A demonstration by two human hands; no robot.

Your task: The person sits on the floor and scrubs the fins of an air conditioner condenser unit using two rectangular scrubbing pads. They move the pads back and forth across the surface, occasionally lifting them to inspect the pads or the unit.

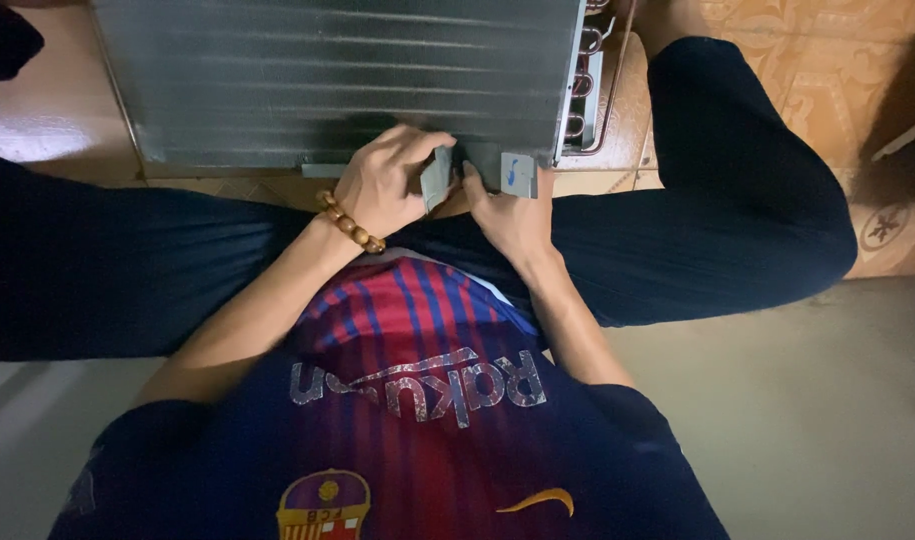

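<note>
A beaded bracelet sits on the wrist of the left hand, whose fingers curl tightly round a small grey comb-like tool, pressed against the lower edge of the finned metal coil lying on the floor between the legs. The right hand rests just beside it, its fingers loosely bent and touching the coil's edge, holding nothing that I can make out. The thin fins likely bend and cut easily; the stiff frame edge looks the safer grip. Copper pipe bends line the right end.
</note>
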